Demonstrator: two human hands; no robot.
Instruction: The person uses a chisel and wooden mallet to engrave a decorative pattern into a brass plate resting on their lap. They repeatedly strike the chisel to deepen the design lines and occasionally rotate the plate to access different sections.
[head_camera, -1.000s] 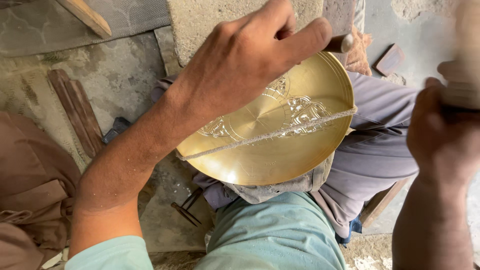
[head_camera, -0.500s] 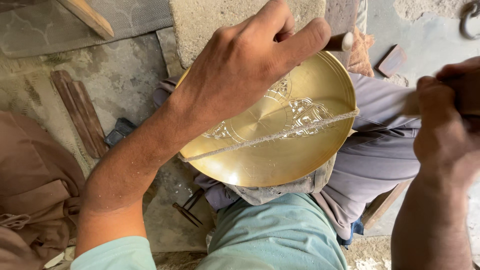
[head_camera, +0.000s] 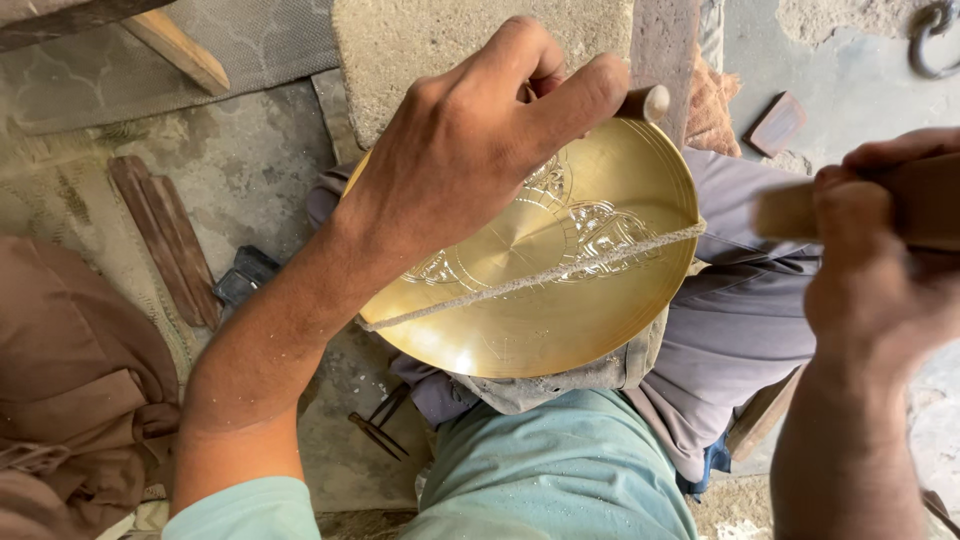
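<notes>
Engraving is in hand: the left hand (head_camera: 470, 150) pinches a chisel (head_camera: 648, 102) on the brass plate (head_camera: 530, 300) at frame centre, on the lap. The right hand (head_camera: 880, 270), fingers wrapped round a wooden mallet (head_camera: 800, 210), is raised; next probably needs a square strike on the chisel.

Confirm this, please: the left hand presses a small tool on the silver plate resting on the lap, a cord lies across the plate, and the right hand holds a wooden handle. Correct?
Not quite: in the head view the plate is golden brass, not silver. The left hand, cord and right hand are as you said.
</notes>
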